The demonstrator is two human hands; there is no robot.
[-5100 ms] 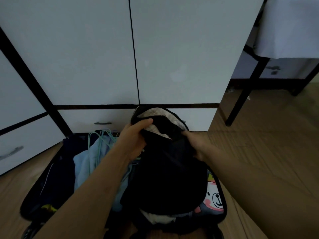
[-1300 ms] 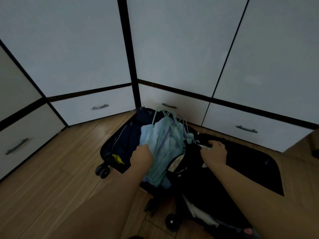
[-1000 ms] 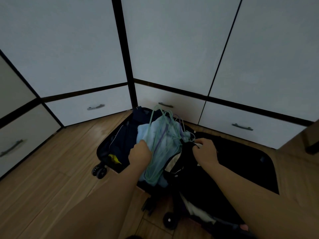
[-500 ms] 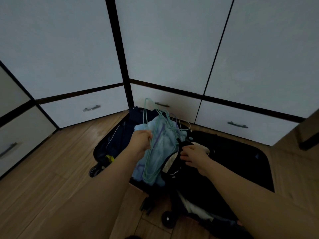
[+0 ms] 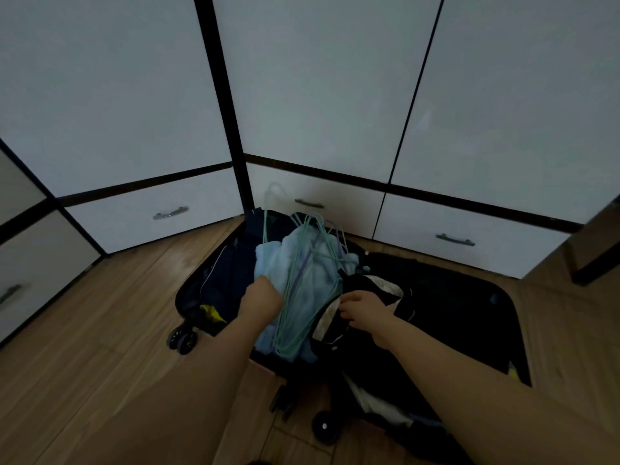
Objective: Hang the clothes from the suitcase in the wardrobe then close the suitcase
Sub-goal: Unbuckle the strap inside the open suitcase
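A dark suitcase lies open on the wooden floor in front of the white wardrobe, whose doors are closed. In its left half sits a light blue garment with a bundle of mint green hangers on top. My left hand grips one hanger from the bundle, and its hook sticks up toward the drawers. A black garment with a pale lining lies in the middle of the case. My right hand holds this garment at its collar.
White drawers with metal handles run along the wardrobe's base just behind the suitcase. The suitcase wheels stick out at the near left and near front. A dark furniture leg stands at the far right on the floor.
My left hand has lifted a green hanger out of the bundle so its hook rises higher. My right hand has slid left along the black garment to its collar.
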